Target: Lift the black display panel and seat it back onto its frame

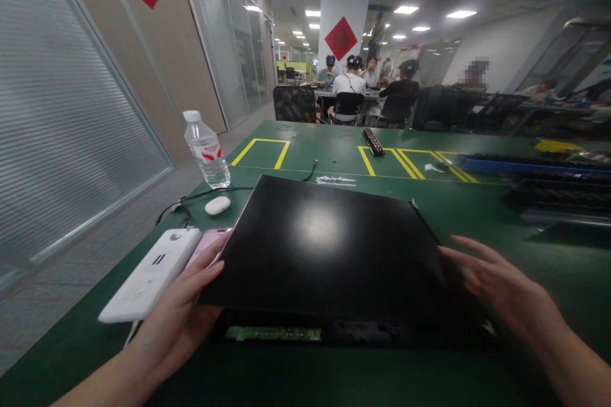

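Note:
A black glossy flat panel point(305, 241), which looks like a display screen, reflects a bright spot of light near its middle. My left hand point(191, 292) is closed on its left edge, thumb over the top and other fingers underneath. That left side is raised. At the right edge, my right hand point(501, 286) has its fingers stretched out and apart, the fingertips close to or touching the panel; contact is hard to make out. Under the near edge shows a green circuit board strip point(274, 334) in a dark part, mostly hidden by the panel.
To the left are a white power bank point(150, 276), a pink phone point(205, 245), a white earbud case point(217, 205) and a water bottle point(207, 156). A black cable point(238, 189) runs behind the panel. Dark and blue long parts point(548, 168) lie right on the green table point(296, 381).

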A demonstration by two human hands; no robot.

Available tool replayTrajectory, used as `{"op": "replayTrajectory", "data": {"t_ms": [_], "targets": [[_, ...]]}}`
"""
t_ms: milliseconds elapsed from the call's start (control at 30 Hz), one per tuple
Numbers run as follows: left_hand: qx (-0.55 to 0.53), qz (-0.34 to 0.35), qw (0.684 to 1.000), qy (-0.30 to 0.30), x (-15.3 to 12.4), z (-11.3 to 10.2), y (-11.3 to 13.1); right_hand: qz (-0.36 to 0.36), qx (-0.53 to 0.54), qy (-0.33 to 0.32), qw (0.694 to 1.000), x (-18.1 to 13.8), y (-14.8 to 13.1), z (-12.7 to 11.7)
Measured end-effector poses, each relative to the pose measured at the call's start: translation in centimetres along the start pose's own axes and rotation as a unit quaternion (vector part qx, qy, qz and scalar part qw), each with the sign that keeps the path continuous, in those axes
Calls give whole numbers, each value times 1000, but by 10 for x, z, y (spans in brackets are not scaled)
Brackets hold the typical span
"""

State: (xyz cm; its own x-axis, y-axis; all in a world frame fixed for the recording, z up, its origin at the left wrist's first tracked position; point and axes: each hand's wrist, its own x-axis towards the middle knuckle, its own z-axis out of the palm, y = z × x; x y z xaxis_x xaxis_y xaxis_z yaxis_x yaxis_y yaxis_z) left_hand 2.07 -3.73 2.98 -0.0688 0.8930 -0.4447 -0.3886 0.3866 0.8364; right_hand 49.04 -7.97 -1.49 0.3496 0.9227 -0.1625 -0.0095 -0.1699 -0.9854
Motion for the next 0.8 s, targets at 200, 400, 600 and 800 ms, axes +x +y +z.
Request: {"op": "replayTrajectory", "data": {"t_ms": [200,400,600,800], "targets": [[12,-14,1000,-2,-4,4,-4,23,69,-23,997,-2,2,1],[5,-39,999,-12,-6,6,-7,19,61,-35,997,-6,0,1],[-39,25,998,38,-5,6,10,-12,19,-58,998,-14,-5,3],[-67,50,995,57,-11,7,13,20,59,-58,996,-16,-9,11]]}}
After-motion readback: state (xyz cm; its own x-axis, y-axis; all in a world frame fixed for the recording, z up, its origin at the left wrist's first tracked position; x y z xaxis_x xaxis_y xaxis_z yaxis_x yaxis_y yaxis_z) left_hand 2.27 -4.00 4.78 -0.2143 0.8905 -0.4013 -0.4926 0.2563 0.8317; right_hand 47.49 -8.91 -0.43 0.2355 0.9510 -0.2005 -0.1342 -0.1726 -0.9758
